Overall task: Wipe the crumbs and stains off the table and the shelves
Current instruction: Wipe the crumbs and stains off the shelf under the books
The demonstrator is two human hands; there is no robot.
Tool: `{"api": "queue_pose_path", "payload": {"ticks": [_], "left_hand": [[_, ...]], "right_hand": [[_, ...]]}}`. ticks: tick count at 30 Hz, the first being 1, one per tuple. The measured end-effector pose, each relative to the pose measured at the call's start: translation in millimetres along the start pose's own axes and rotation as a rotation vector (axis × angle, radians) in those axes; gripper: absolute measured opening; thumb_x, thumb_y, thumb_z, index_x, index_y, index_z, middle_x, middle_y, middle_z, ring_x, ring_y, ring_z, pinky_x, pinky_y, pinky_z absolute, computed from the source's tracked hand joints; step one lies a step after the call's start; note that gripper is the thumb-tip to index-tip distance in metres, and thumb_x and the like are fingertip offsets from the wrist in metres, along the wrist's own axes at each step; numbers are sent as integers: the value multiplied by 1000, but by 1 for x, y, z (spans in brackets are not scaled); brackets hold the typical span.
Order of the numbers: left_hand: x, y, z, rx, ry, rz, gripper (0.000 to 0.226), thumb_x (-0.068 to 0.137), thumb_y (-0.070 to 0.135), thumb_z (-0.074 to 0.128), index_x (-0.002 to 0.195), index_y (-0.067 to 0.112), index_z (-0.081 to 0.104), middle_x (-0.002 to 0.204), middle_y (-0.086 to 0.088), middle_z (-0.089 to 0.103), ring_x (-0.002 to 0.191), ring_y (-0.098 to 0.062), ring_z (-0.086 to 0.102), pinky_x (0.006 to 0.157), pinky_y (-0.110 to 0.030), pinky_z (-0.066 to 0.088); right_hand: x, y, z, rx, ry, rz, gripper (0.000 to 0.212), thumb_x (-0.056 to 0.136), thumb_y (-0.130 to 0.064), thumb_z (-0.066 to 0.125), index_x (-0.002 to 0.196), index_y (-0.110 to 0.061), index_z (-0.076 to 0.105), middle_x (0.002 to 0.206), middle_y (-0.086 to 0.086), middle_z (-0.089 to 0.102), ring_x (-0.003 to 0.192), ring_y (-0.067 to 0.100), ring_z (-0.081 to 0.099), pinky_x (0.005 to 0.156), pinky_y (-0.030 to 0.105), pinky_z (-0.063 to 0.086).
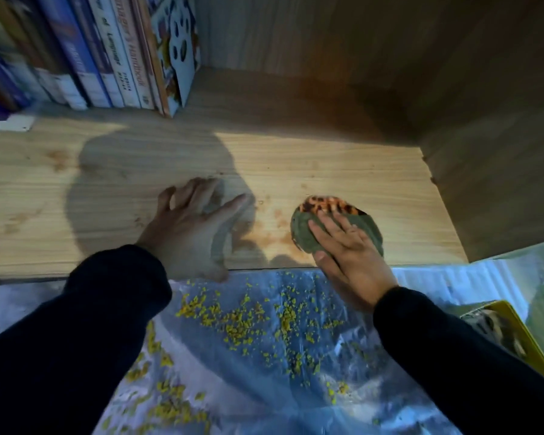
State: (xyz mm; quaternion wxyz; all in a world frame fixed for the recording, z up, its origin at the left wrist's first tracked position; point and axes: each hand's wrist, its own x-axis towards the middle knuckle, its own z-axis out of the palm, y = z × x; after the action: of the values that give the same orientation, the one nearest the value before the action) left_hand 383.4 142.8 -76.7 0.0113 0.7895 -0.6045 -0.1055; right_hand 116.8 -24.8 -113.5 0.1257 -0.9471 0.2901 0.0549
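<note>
A wooden shelf board (343, 158) lies in front of me, with reddish-brown stains (274, 229) near its front edge. My left hand (189, 227) lies spread on a grey cloth (222, 243) on the board, fingers bent over it, left of the stains. My right hand (349, 249) presses flat, fingers straight, on a round green scouring pad (305, 230) whose far edge is smeared orange and dark. Below the shelf edge a clear plastic sheet (264, 387) carries several yellow crumbs (242, 324).
A row of upright books (113, 54) fills the shelf's back left. The shelf's side wall (490, 171) rises at the right. A yellow-edged box (515, 337) and white paper (453, 281) lie at lower right.
</note>
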Motion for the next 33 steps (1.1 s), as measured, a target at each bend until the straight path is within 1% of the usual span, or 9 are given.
{"api": "queue_pose_path", "payload": {"ticks": [3,7,10,12,15,20,24,29,33], "left_hand": [[-4,-6,8,42,10,-40,134,41,82,72,157,41,19,163,-12,19,149,-39,19,114,-61,20],[-19,-11,15,11,144,-66,134,35,77,68,156,41,22,161,-16,21,147,-41,23,110,-62,26],[-18,-14,13,-1,136,-52,135,37,77,72,156,41,20,161,-16,19,146,-42,23,108,-63,27],[-11,-13,9,0,94,-30,139,36,76,73,157,43,12,163,-15,11,149,-41,15,108,-63,24],[-5,-3,5,5,81,-11,138,43,69,72,157,46,-3,164,-15,-2,151,-40,5,109,-63,20],[-3,10,14,61,106,-56,142,39,60,75,157,46,-3,164,-18,4,150,-41,14,107,-62,27],[1,14,14,37,134,-56,133,51,58,77,156,48,-5,164,-16,4,150,-40,14,108,-62,27],[8,14,10,-29,52,-72,147,52,52,86,148,51,-25,162,-12,-24,152,-36,-13,113,-61,12],[-1,17,9,43,73,-156,149,42,62,86,154,47,-11,164,-17,-7,151,-39,3,110,-63,20]], "right_hand": [[41,9,-12,19,78,160,63,100,-50,20,160,-32,22,169,-9,10,157,17,4,124,41,8],[131,-18,-29,70,99,319,58,106,-37,25,162,-23,17,171,-2,6,157,26,2,126,45,8],[88,-49,-15,55,66,212,58,105,-37,26,161,-21,22,170,-4,7,157,23,2,126,46,11],[26,-60,-5,75,43,126,65,100,-46,15,160,-23,24,168,-8,11,157,17,2,126,41,8],[25,-21,-15,18,28,167,68,98,-47,11,161,-24,22,168,-7,16,157,17,8,127,39,10],[107,75,-66,-136,94,480,55,106,-36,28,159,-21,26,168,7,20,154,26,19,124,39,16],[103,70,-60,-67,97,514,52,107,-33,30,157,-19,31,163,13,31,150,32,27,122,40,23],[17,42,-24,-59,90,435,61,103,-43,19,160,-24,23,168,-1,20,155,22,15,125,45,15],[105,97,-63,-144,148,558,61,91,-45,33,147,-24,44,151,12,46,137,35,45,115,47,37]]}}
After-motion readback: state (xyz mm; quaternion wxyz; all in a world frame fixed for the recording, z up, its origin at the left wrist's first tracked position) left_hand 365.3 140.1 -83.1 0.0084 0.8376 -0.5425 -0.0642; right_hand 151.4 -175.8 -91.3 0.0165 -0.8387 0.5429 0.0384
